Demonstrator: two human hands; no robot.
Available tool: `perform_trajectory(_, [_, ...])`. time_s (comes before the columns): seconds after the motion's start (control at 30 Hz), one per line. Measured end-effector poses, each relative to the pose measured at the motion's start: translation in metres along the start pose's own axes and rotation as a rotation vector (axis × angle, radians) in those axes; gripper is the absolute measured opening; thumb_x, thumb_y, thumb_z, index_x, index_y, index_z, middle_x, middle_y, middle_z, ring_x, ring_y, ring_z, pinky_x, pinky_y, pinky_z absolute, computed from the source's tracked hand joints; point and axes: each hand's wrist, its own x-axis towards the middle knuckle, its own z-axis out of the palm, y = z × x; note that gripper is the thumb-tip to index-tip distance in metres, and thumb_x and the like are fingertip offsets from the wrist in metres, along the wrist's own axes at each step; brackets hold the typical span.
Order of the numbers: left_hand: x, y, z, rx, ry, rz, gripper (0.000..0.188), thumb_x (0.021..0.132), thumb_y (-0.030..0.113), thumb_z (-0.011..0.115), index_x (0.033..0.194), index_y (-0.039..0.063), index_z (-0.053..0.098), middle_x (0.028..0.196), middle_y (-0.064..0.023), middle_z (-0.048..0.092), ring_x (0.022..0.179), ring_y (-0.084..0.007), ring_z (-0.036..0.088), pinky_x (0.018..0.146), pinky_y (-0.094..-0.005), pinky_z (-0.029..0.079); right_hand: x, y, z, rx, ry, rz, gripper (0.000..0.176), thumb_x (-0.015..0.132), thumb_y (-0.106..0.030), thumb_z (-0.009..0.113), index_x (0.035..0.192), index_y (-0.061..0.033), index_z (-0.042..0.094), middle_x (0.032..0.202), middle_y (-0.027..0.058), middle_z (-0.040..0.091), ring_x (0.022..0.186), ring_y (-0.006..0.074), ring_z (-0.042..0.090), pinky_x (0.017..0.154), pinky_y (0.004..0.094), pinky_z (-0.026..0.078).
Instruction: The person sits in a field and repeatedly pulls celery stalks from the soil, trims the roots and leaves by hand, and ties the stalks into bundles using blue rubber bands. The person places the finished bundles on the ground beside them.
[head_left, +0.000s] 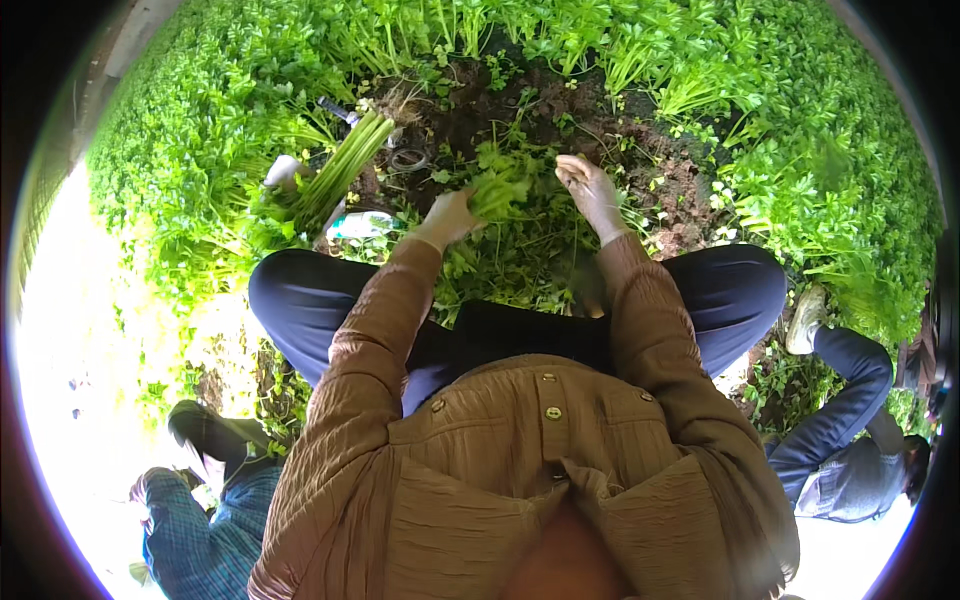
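My left hand (450, 217), in what looks like a thin pale glove, is closed around a leafy green bunch (501, 191), probably celery. Across from it, my right hand (589, 191) is raised over the soil with its fingers curled together. Nothing shows in its grasp, though the palm side is partly hidden. Loose cut leaves and stems (517, 262) cover the ground between my knees. To the left lies a bundle of long green stalks (349, 161), with pale roots (401, 105) at its upper end.
A plastic bottle (364, 225) lies by my left knee. Near the stalks are a coiled ring (409, 157), a dark-handled object (334, 110) and a white object (283, 171). Dense plants (810, 150) surround the bare soil (667, 169). Other people sit behind me, left (217, 532) and right (847, 465).
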Motion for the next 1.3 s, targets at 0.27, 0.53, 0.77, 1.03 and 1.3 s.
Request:
perform_trajectory(0.27, [-0.037, 0.077, -0.070, 0.123, 0.189, 0.176, 0.086, 0.077, 0.023, 0.076, 0.150, 0.019, 0.029, 0.100, -0.0132, 0.067, 0.086, -0.0229, 0.066, 0.080, -0.0321, 0.055, 0.013, -0.010, 0.053, -0.011, 0.126, -0.151, 0.022, 0.085, -0.012, 0.071, 0.103, -0.0038, 0.063, 0.096, 0.0083, 0.066, 0.087, 0.0167, 0.063, 0.078, 0.0296, 0.052])
perform_trajectory(0.53, [-0.050, 0.087, -0.072, 0.116, 0.192, 0.233, 0.088, 0.076, 0.022, 0.077, 0.149, 0.020, 0.029, 0.110, -0.0146, 0.065, 0.094, -0.0230, 0.065, 0.088, -0.0319, 0.054, 0.006, -0.009, 0.072, 0.071, 0.268, -0.261, 0.018, 0.086, -0.018, 0.071, 0.094, -0.0020, 0.066, 0.086, 0.0138, 0.068, 0.067, 0.0208, 0.065, 0.063, 0.0346, 0.050])
perform_trajectory(0.77, [-0.056, 0.087, -0.083, 0.044, 0.132, 0.112, 0.087, 0.076, 0.022, 0.077, 0.149, 0.021, 0.030, 0.109, -0.0142, 0.062, 0.095, -0.0237, 0.064, 0.088, -0.0329, 0.054, 0.001, -0.045, 0.032, 0.836, 0.044, 0.200, 0.034, 0.095, -0.025, 0.060, 0.118, -0.0018, 0.056, 0.095, 0.0099, 0.068, 0.071, 0.0153, 0.066, 0.055, 0.0232, 0.054])
perform_trajectory(1.03, [-0.044, 0.060, -0.055, -0.071, 0.256, 0.300, 0.056, 0.086, 0.023, 0.069, 0.138, 0.022, 0.049, 0.110, -0.0129, 0.067, 0.095, -0.0266, 0.067, 0.086, -0.0350, 0.054, 0.048, 0.088, -0.094, -0.433, 0.816, -0.218, 0.034, 0.101, -0.026, 0.039, 0.095, 0.0028, 0.058, 0.072, 0.0134, 0.062, 0.055, 0.0158, 0.061, 0.046, 0.0250, 0.055])
perform_trajectory(1.3, [-0.007, -0.044, -0.021, 0.340, -0.045, -0.154, 0.035, 0.091, 0.029, 0.062, 0.099, -0.005, 0.068, 0.097, -0.0218, 0.069, 0.081, -0.0311, 0.066, 0.080, -0.0427, 0.053, 0.001, 0.038, 0.004, 0.308, -0.038, 0.464, 0.035, 0.098, -0.027, 0.052, 0.117, 0.0015, 0.059, 0.105, 0.0153, 0.067, 0.077, 0.0239, 0.068, 0.071, 0.0324, 0.058])
